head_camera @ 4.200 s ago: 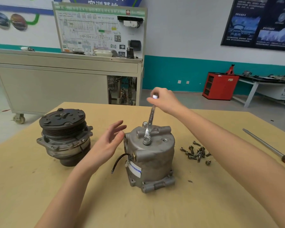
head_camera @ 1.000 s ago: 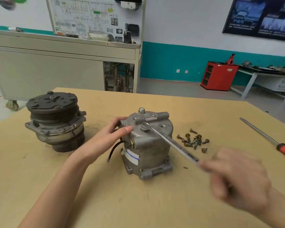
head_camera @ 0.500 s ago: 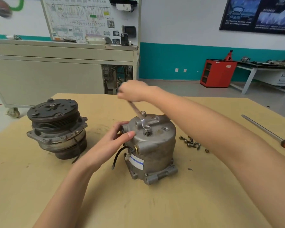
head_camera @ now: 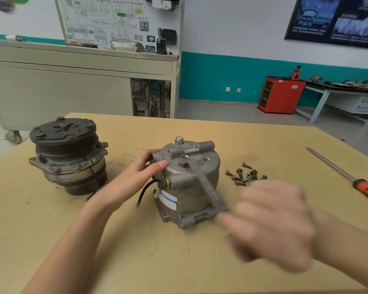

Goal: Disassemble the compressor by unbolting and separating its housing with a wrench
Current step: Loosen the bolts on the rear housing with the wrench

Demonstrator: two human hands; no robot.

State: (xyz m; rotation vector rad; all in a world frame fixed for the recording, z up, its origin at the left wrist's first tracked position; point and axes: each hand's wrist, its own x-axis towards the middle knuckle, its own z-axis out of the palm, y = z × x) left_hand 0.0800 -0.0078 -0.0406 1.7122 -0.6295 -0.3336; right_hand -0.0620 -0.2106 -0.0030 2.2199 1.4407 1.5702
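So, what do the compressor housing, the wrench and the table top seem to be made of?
The compressor housing: likely cast aluminium, by its dull, grainy grey surface and rounded moulded shapes. The wrench: probably steel, smooth grey with a slight sheen, though blurred. The table top: looks like fibreboard or plywood, matt tan, with scuffs.

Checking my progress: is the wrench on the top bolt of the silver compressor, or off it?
On: the wrench ring sits over the bolt atop the compressor housing, handle running to the blurred right hand.
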